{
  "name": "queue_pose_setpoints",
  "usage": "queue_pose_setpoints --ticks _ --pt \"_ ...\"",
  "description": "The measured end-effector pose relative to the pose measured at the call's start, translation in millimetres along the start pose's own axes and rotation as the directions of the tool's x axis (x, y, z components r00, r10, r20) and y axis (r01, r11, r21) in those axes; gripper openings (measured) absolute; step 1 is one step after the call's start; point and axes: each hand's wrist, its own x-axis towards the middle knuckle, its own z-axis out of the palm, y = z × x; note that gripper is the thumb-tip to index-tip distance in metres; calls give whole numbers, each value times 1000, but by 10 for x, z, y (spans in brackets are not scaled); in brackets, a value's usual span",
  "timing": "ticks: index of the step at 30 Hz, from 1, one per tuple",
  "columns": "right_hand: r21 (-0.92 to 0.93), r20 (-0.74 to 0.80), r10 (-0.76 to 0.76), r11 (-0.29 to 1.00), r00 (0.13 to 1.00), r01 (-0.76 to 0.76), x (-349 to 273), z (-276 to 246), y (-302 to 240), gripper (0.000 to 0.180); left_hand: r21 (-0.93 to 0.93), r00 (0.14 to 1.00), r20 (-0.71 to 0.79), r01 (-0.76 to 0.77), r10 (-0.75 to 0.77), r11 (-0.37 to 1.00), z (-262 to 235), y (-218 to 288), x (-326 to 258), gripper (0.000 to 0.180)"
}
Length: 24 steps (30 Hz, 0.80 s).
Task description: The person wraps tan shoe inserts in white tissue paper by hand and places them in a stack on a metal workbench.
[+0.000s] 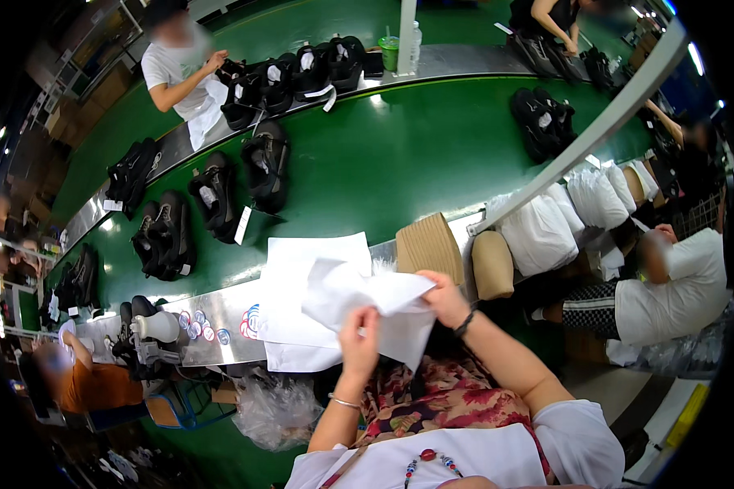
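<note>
A thin white sheet of paper (400,293), creased and partly blurred, is held up in front of me between both hands. My left hand (359,336) pinches its near edge on the left. At the upper right corner, my right hand (448,300) has its fingers closed on the same sheet. Beneath and to the left, a stack of flat white paper (289,273) lies on the metal ledge, its sheets slightly askew. Just beyond my right hand stands a ribbed brown paper bundle (430,247).
Pairs of black shoes (216,200) sit on the green conveyor (367,171). Round stickers (197,328) and a white device (159,328) lie left along the ledge. To the right are a tan roll (493,265), white-wrapped bundles (538,232) and a slanting pole (595,118). Several people work nearby.
</note>
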Motion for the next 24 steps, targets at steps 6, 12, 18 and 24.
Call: queue_pose_setpoints --ticks 6,12,18,24 --pt "-854 267 329 517 906 64 -57 -1013 -469 47 199 991 -70 -97 113 975 -24 -316 811 18" --pt "-850 -253 -78 495 964 -182 282 -1077 -8 33 366 951 199 -298 238 882 1169 -707 1055 46" --pt "-776 -235 -153 624 960 -91 391 -1204 201 20 559 939 315 -66 -138 827 1688 -509 964 56" --pt "-564 -160 -65 825 985 -38 504 -1209 165 16 452 965 156 120 -210 884 1861 -827 1227 61"
